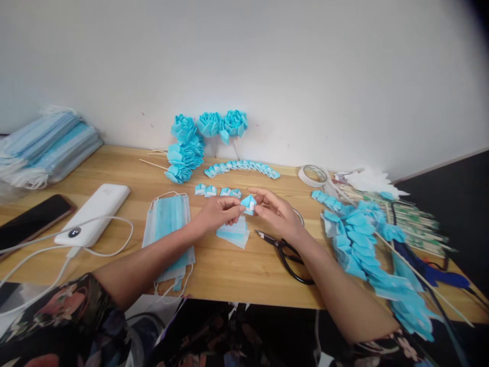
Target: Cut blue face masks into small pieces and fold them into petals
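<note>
Over the middle of the table I hold a small folded petal (248,204) of light-blue mask fabric with a white patch on it. My left hand (221,210) pinches its left edge between thumb and fingers. At its right side, my right hand (278,213) grips it with the thumb, the index finger curving above. Below lie cut mask-fabric pieces (234,235), partly covered by my left hand. Several folded petals (211,191) rest just behind. Black-handled scissors (283,243) lie under my right wrist, their handles partly hidden.
Blue fabric flowers (183,153) and an arc of folded petals (242,166) are at the back. Flat masks (168,224), a power bank (95,214) and a phone (34,221) lie left, near stacked masks (49,145). Right are tape (313,176), fabric strips (355,239) and a blue glue gun (435,272).
</note>
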A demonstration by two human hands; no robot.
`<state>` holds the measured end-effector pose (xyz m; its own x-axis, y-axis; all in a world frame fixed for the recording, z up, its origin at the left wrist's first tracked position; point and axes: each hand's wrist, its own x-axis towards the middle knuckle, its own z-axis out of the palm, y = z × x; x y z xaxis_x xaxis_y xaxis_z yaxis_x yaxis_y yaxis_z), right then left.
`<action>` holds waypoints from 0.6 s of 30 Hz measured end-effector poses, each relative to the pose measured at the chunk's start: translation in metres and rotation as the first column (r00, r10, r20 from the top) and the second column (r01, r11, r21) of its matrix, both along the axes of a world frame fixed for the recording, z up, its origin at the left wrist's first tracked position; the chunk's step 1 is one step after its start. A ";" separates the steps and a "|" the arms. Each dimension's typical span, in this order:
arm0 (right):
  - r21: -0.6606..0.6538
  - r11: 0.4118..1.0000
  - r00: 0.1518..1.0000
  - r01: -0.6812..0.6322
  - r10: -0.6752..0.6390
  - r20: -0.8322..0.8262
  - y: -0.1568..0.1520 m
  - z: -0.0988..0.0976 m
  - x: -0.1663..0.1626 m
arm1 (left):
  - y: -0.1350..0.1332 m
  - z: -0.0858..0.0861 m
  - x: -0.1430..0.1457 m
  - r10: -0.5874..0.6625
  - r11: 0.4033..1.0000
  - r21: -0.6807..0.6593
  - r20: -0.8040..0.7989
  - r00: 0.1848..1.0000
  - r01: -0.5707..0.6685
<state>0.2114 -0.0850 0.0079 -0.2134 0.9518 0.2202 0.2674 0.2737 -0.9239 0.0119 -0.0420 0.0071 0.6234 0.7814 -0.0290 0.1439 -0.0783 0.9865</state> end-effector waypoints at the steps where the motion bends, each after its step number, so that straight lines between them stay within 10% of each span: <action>1: 0.003 1.000 1.000 0.007 -0.007 0.008 0.000 -0.001 0.000 | 0.000 0.001 0.000 0.004 1.000 0.009 -0.005 1.000 -0.004; 18: 0.093 0.994 0.993 0.064 -0.072 0.092 -0.004 0.002 -0.009 | 0.000 -0.005 0.003 0.030 0.997 0.076 0.048 0.998 -0.034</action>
